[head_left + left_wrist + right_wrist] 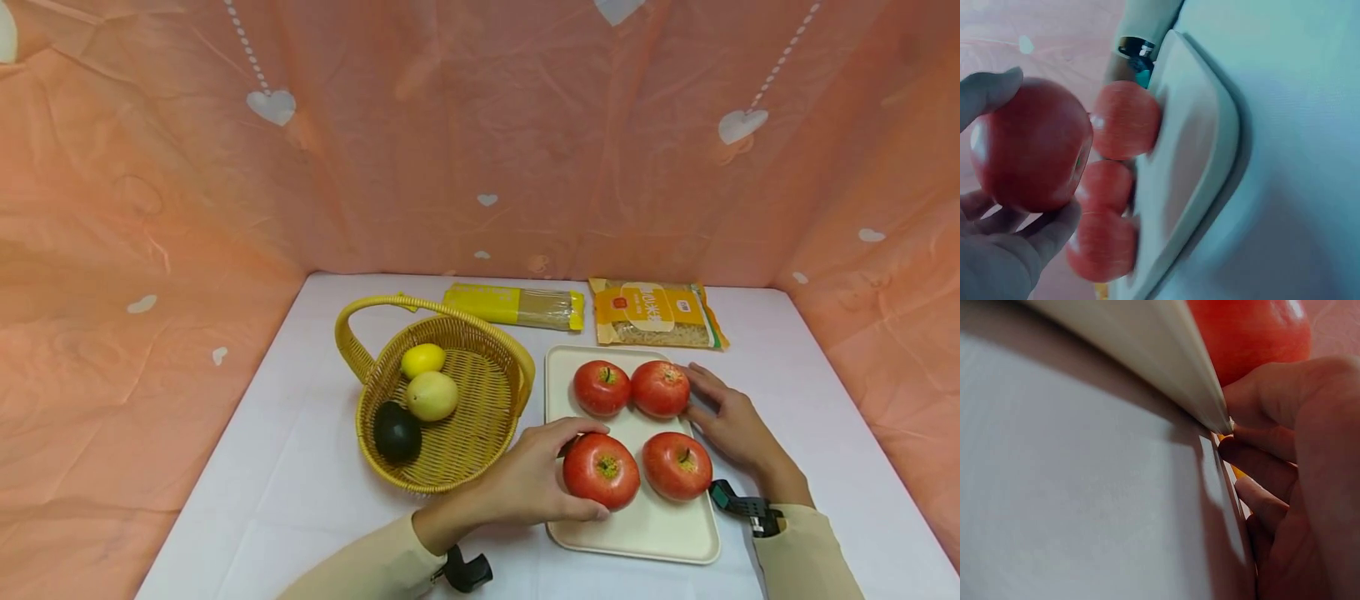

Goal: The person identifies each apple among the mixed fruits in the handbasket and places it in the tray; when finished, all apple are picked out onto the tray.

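My left hand (528,475) grips a red apple (602,472) with thumb and fingers on opposite sides. In the left wrist view this apple (1032,145) is held up off the cream tray (1194,144). My right hand (738,429) is at the right rim of the tray (633,542), beside the back right apple (660,389). In the right wrist view its thumb and fingertips pinch the tray rim (1213,412). Another apple (603,387) sits at the back left of the tray, and one more (677,467) at the front right.
Left of the tray stands a yellow woven basket (480,417) with an arched handle. Inside lie a lemon (423,360), a pale yellow-green fruit (432,396) and a dark avocado (397,432). Behind are a noodle packet (517,306) and a yellow-orange grain bag (656,314).
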Tool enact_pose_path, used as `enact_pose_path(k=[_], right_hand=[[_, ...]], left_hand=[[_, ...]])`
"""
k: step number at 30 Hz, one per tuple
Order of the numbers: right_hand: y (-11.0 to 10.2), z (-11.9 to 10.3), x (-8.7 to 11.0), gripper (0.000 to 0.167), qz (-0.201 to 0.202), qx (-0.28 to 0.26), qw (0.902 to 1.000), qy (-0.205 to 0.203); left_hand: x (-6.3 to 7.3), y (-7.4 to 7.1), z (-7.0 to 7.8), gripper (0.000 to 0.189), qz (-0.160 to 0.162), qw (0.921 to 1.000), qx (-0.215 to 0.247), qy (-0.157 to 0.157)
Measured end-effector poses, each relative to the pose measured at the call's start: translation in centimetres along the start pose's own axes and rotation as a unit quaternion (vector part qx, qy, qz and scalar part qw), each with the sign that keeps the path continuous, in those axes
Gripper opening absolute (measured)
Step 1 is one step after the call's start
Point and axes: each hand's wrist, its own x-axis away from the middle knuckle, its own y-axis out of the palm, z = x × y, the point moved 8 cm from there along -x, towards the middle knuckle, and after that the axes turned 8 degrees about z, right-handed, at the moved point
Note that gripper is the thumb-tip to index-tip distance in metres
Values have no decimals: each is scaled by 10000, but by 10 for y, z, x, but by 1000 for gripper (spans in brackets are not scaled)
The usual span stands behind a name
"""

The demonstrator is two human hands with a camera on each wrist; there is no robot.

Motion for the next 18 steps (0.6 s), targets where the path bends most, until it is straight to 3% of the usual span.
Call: enact_pose_path(k=[8,12,18], right_hand=[[0,-1,0,64,2,-18,10000,61],[1,0,0,65,-29,-14,9999,118],[1,1,0,65,-17,-5,9999,144]], left_hand=[[-14,15,-29,80,395,9943,30,-991],[-19,21,-37,79,433,9930,-34,-1102],[-26,28,-43,80,456,9941,46,-987]])
